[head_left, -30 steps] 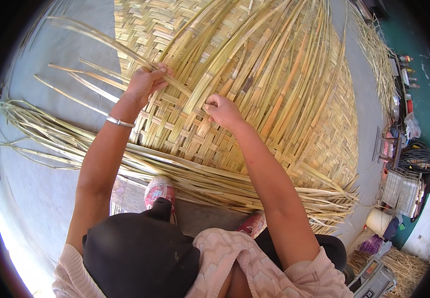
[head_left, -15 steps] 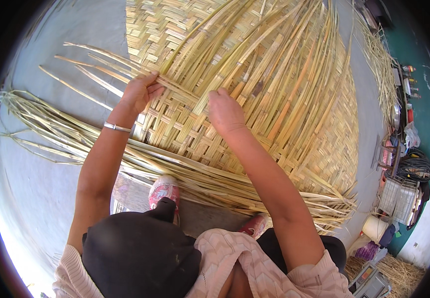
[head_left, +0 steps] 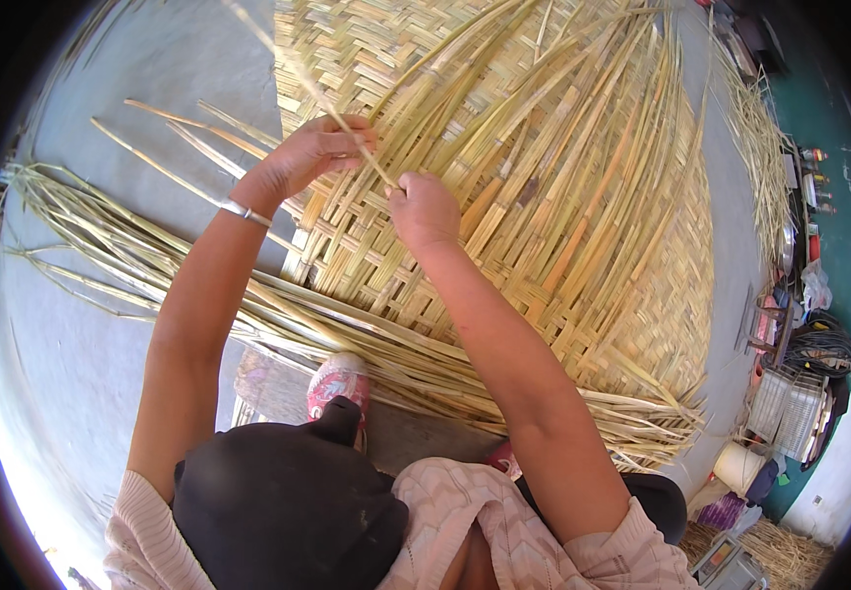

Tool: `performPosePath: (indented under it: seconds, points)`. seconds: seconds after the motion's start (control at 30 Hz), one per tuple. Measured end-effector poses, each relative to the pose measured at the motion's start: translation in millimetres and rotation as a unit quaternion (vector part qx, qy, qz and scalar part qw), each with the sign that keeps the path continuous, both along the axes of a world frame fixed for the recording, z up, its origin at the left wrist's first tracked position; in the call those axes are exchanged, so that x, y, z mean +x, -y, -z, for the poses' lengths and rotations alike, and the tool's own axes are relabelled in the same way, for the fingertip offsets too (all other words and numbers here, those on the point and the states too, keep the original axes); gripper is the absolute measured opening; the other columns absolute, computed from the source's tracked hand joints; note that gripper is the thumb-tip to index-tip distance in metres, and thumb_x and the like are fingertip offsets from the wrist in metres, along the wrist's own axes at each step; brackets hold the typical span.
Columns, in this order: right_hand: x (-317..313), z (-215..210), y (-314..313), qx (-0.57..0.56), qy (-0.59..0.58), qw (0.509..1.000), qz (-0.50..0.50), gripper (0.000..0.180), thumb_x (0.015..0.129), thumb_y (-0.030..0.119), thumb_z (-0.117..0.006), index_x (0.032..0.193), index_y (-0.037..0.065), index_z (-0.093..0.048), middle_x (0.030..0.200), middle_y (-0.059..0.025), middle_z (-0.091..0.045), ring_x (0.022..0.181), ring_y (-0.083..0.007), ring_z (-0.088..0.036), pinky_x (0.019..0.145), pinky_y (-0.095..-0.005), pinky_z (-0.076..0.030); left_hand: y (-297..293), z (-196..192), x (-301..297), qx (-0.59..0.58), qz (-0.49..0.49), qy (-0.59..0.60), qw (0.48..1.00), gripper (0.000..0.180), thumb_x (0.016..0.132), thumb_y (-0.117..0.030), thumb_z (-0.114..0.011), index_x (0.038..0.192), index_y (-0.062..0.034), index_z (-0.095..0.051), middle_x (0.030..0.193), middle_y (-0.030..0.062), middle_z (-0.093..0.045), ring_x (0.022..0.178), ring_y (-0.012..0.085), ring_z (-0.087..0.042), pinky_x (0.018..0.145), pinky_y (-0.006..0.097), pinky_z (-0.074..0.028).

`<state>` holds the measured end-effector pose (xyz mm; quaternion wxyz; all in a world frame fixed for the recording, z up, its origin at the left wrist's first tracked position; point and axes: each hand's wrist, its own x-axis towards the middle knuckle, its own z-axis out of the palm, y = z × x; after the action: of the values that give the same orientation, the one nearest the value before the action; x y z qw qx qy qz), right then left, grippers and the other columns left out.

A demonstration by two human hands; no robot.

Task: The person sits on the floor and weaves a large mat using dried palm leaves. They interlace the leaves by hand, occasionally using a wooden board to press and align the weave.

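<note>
A partly woven reed mat point(head_left: 632, 295) lies in front of me, with many loose flat strips point(head_left: 553, 167) fanning across its top. One pale reed strip point(head_left: 309, 84) rises slantwise off the mat toward the far left, its upper part blurred. My right hand point(head_left: 427, 214) is closed in a pinch around the lower end of this strip, just above the weave. Farther up the same strip, the fingertips of my left hand point(head_left: 322, 155) are closed on it. Several strip ends point(head_left: 184, 147) stick out past the mat's left edge, beside my left wrist.
A long bundle of reeds point(head_left: 130, 231) runs along the mat's near edge, close to my shoe point(head_left: 339, 379). At the right wall stand a wire rack point(head_left: 785, 403), a coiled black cable point(head_left: 821, 344) and a pale bucket point(head_left: 738, 467). More loose straw point(head_left: 755, 157) lies along that side.
The strip that lay nearly flat, pointing left, has swung up and away from me. My left hand has moved right and slightly farther off; my right hand has shifted a little left.
</note>
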<state>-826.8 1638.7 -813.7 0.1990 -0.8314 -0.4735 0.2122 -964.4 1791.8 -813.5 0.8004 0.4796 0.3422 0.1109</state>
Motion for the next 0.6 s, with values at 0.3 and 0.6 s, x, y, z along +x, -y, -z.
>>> performPosePath:
  seconds: [0.3, 0.6]
  points:
    - [0, 14, 0, 0.005, -0.052, 0.991, 0.12, 0.029, 0.085, 0.032, -0.065, 0.074, 0.005, -0.061, 0.063, -0.0131, -0.06, 0.059, -0.0316, -0.057, 0.059, -0.0409, -0.045, -23, 24, 60, 0.455, 0.211, -0.253, 0.827, 0.031, 0.073, -0.018, -0.073, 0.099, -0.0017, -0.069, 0.085, 0.0153, -0.068, 0.081, 0.0267, -0.066, 0.075, 0.036, -0.053]
    - [1, 8, 3, 0.005, -0.064, 0.992, 0.113, 0.028, 0.085, 0.031, -0.063, 0.076, 0.005, -0.062, 0.064, -0.0129, -0.061, 0.06, -0.0298, -0.058, 0.061, -0.0406, -0.045, -17, 20, 59, 0.449, 0.11, -0.31, 0.831, 0.023, 0.072, -0.022, -0.071, 0.089, -0.008, -0.066, 0.08, 0.0132, -0.066, 0.072, 0.0301, -0.062, 0.067, 0.039, -0.05]
